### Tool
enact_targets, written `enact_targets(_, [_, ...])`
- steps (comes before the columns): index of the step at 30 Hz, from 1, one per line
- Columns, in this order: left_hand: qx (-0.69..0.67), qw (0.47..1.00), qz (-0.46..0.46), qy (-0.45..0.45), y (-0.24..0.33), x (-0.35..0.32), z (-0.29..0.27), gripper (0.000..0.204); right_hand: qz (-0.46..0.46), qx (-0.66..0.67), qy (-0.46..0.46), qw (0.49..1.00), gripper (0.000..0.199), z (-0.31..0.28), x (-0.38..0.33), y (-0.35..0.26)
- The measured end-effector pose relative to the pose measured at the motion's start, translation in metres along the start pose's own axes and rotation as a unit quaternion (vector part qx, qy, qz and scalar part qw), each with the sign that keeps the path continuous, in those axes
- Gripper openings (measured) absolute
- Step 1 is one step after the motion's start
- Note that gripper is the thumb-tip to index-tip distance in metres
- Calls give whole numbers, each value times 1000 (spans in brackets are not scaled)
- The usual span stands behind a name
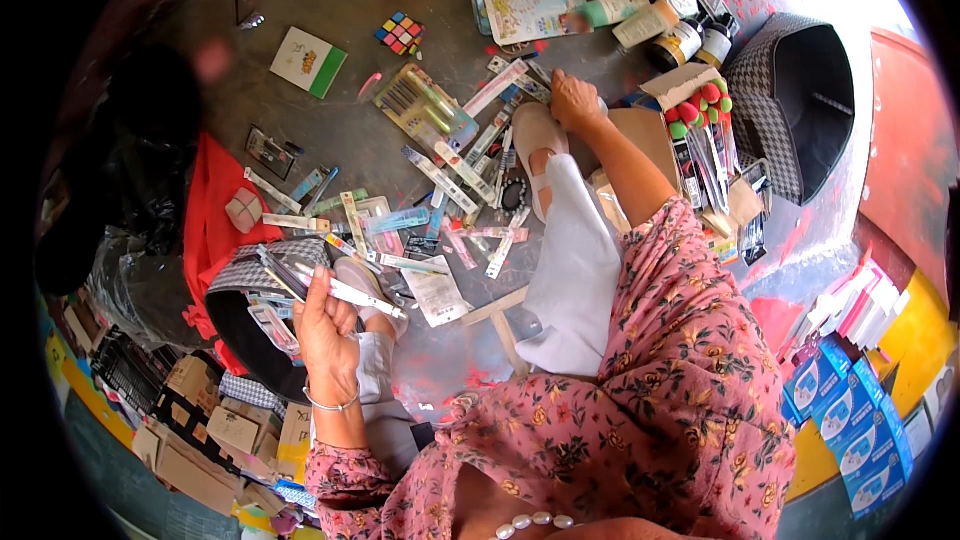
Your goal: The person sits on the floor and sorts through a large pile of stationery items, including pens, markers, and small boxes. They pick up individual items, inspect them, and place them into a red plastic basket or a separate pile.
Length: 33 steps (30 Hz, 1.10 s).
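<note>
My left hand (328,335) is closed round a bundle of slim pen-like sticks (350,292), some white and some dark, above a checked fabric bin (262,265) with small packets in it. Beyond my right shoe, my right hand (576,103) has its fingers curled down at a slim dark packet (534,88) at the far end of the pile. Its fingertips are partly hidden, so what they grip does not show. Many narrow packets, such as a white one (463,172), lie scattered between my legs. Among them are a yellow blister card (425,108) and a white paper sheet (437,292).
To the right stand an open carton (680,90) with red and green topped sticks and an empty checked bin (785,105). Several bottles (610,12) lie far right. A puzzle cube (400,33) and a white-green box (308,62) rest farther back. Red cloth (212,200) hangs left.
</note>
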<state>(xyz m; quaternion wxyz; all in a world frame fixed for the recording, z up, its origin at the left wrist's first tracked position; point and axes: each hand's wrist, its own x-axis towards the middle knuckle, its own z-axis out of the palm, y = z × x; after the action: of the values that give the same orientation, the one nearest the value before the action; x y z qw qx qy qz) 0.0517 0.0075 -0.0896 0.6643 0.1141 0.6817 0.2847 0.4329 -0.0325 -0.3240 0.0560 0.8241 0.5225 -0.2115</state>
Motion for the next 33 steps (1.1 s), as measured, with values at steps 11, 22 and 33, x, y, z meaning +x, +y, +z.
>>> enact_targets(11, [11,1000,6,13,7,-1,5,17,90,33,79,992,22,-35,19,28])
enact_targets(22, [-13,1000,5,1,-1,-1,4,15,-233,-95,-64,966,21,-61,23,-107])
enact_targets(33, [5,1000,0,-10,-6,2,2,15,-349,-213,-38,912,13,-6,47,-102])
